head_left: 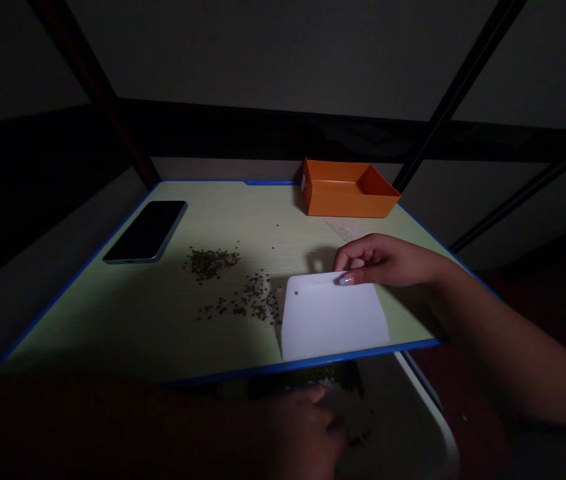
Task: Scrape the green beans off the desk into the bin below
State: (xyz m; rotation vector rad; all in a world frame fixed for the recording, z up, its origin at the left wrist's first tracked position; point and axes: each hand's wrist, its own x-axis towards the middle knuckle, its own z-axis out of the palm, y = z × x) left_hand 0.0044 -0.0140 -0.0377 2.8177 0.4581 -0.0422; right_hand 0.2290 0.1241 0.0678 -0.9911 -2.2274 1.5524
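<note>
The room is dark, and only the pale green table top with a blue edge (113, 313) receives light; behind it stand dark frame bars and a grey wall. On the near right part of this table lies a flat white plastic scraper of trapezoid shape (333, 317), with its wide side reaching the near blue edge and a small hole near its far left corner. The right hand (387, 260) comes from the right side and grasps the far edge of the scraper: the fingers are curled over the top of it and the thumb with a light nail presses on its surface. Just to the left of the scraper is a scattered group of small dark green grains (250, 300), some of them touching its left side, and a second small heap of the same grains lies a little farther and more to the left. The left hand (307, 427) is below the near edge of the table, in deep shadow, over a white tray (433, 427) which holds more of the dark grains; I cannot tell if this hand is closed or loose, or if it holds the tray. A black smartphone (147, 231) lies flat on the far left part of the table, well apart from the grains. An orange open rectangular box (345, 190) stands at the far edge, beyond the right hand.
</note>
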